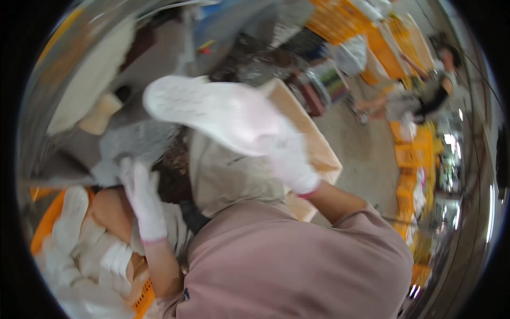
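My right hand (293,165), in a white glove with a pink cuff, is closed on one end of a white slipper (204,109). The slipper is held up in front of me, its far end pointing left and showing rows of small marks; motion blurs it. My left hand (142,199), gloved the same way, is raised with its fingers apart and nothing in it. Below and left of that hand, an orange basket (146,297) holds several white slippers (74,218). Beyond its fingertips is a grey, plastic-looking surface (130,143).
A tan open box (313,138) stands just beyond my right hand. Orange crates (372,48) are stacked at the far right, with more along the right side (409,154). Another person (425,95) sits there. A beige padded piece (93,80) is at upper left.
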A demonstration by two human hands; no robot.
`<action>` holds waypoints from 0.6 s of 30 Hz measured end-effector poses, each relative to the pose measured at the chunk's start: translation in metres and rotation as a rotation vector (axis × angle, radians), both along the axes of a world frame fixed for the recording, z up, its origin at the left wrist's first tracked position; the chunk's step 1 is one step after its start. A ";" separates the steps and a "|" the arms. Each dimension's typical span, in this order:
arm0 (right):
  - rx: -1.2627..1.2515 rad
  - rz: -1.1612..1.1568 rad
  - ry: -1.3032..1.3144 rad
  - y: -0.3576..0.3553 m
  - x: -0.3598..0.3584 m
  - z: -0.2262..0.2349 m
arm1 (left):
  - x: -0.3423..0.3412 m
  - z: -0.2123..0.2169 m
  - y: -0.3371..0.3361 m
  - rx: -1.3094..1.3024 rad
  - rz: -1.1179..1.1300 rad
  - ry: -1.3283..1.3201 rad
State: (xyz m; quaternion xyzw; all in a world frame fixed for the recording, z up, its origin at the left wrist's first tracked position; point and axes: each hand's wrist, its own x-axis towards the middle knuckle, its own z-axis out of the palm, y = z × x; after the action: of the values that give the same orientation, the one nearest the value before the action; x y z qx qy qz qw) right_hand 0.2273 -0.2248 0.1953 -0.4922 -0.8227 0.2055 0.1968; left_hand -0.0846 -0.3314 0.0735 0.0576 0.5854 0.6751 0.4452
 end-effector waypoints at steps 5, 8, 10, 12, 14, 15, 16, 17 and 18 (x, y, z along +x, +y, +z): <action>-0.350 -0.085 0.339 -0.037 -0.056 -0.023 | 0.049 -0.008 0.137 0.208 -0.198 -0.573; -0.434 -0.090 0.794 -0.015 -0.074 -0.014 | 0.054 0.028 0.170 0.334 0.076 -0.551; -0.128 -0.008 0.505 0.024 -0.088 -0.001 | 0.043 0.038 0.192 0.551 0.052 -0.588; -0.007 0.157 0.317 0.065 -0.114 0.004 | 0.018 0.027 0.214 0.544 -0.044 -0.629; 0.014 0.196 0.297 0.099 -0.143 -0.001 | -0.008 0.000 0.232 0.351 0.088 -0.579; -0.123 0.111 0.295 0.111 -0.155 -0.007 | -0.022 -0.014 0.238 0.333 0.114 -0.520; -0.039 0.194 0.371 0.125 -0.164 -0.015 | -0.043 -0.026 0.237 0.234 0.062 -0.388; -0.021 0.224 0.410 0.136 -0.173 -0.023 | -0.059 -0.034 0.230 0.163 -0.027 -0.055; 0.025 0.303 0.457 0.146 -0.175 -0.030 | -0.075 -0.037 0.218 0.056 -0.153 0.272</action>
State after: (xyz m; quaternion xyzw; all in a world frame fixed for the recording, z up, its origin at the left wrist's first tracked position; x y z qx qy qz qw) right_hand 0.0521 -0.0784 0.1654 -0.3019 -0.8237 0.3283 0.3502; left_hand -0.1595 -0.1138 0.0365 0.2052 0.6150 0.6413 0.4102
